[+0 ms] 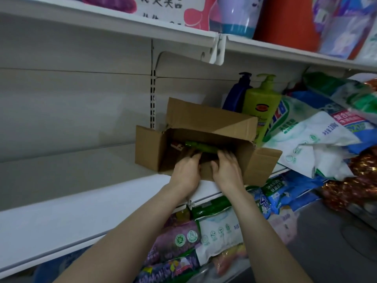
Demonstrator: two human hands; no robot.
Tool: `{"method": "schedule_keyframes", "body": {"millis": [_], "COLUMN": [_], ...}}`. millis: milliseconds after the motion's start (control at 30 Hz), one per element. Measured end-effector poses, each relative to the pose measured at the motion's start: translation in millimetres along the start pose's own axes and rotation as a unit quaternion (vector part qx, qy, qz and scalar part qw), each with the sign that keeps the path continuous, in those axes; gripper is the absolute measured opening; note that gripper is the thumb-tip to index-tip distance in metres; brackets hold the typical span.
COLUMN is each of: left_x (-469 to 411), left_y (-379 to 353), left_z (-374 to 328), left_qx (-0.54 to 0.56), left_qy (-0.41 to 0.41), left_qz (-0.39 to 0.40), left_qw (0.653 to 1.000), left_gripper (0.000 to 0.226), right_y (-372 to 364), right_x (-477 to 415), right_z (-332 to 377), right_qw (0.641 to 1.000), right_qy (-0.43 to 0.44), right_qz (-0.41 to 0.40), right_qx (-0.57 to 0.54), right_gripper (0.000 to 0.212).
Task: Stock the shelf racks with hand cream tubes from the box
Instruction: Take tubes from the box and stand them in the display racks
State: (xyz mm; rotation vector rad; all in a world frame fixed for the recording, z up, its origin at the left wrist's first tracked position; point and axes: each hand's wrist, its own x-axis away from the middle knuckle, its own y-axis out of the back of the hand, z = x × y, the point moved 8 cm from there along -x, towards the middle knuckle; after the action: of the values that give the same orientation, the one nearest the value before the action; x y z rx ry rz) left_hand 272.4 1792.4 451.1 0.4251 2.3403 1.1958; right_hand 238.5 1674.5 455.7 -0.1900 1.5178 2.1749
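An open brown cardboard box (206, 127) lies on its side on the white middle shelf (71, 197), with its flaps spread. Inside it lies a green hand cream tube (201, 147), and a small red and white item sits at the left of the opening. My left hand (186, 170) and my right hand (227, 167) both reach into the box mouth, just below the green tube. Their fingertips are inside the box and blurred, so whether they hold anything is unclear.
A green pump bottle (262, 108) and a blue pump bottle (236, 94) stand right behind the box. Detergent bags (318, 144) pile up to the right. More packs (214, 235) fill the shelf below. The upper shelf (114, 23) carries other goods.
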Motion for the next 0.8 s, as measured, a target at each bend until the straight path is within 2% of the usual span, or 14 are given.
{"method": "schedule_keyframes", "body": {"millis": [100,267,467,633,800], "left_x": [-5,-5,-3,1,-1], "left_y": [-13,-14,-7,-3,-9], "left_z": [7,8,6,11,10], "left_qx": [-0.048,-0.08,-0.114,-0.143,-0.114], "left_qy": [0.011,0.005,0.014,0.044,0.032], "left_qz": [0.023,0.007,-0.025,-0.042,-0.021], "left_qw": [0.999,0.997,0.993,0.988,0.993], "left_gripper": [0.054,0.051,0.04,0.031,0.043], "right_y": [-14,-25,-22,-12,-7], "right_x": [-14,-23,-9,14,37], "right_z": [-4,-3,1,7,13], "right_qw": [0.999,0.996,0.995,0.993,0.988], "right_qy": [-0.017,-0.022,-0.04,-0.039,-0.038], "right_qz": [0.031,0.056,0.007,-0.066,-0.14], "right_qx": [0.021,0.064,0.089,0.088,0.051], "right_gripper": [0.047,0.047,0.041,0.03,0.032]}}
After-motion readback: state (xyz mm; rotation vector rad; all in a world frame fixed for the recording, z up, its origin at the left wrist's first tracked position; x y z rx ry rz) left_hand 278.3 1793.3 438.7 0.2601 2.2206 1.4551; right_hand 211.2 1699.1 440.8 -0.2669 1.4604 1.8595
